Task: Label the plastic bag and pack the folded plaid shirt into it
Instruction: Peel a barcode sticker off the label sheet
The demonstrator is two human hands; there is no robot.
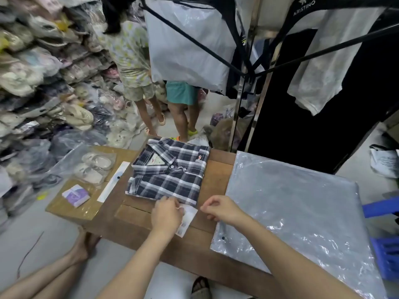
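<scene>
A folded navy-and-white plaid shirt lies on the low wooden table, collar away from me. A stack of clear plastic bags covers the table's right side. Just in front of the shirt's near edge lies a white label sheet. My left hand rests on that sheet, fingers pinching at its top edge. My right hand hovers beside it to the right with fingers curled together; whether it holds anything is too small to tell.
At the left end of the table lie a bagged pair of pale shoes, a small purple-white packet and a white strip. Two people stand beyond the table. Bagged goods are stacked on the left; hanging garments are to the right.
</scene>
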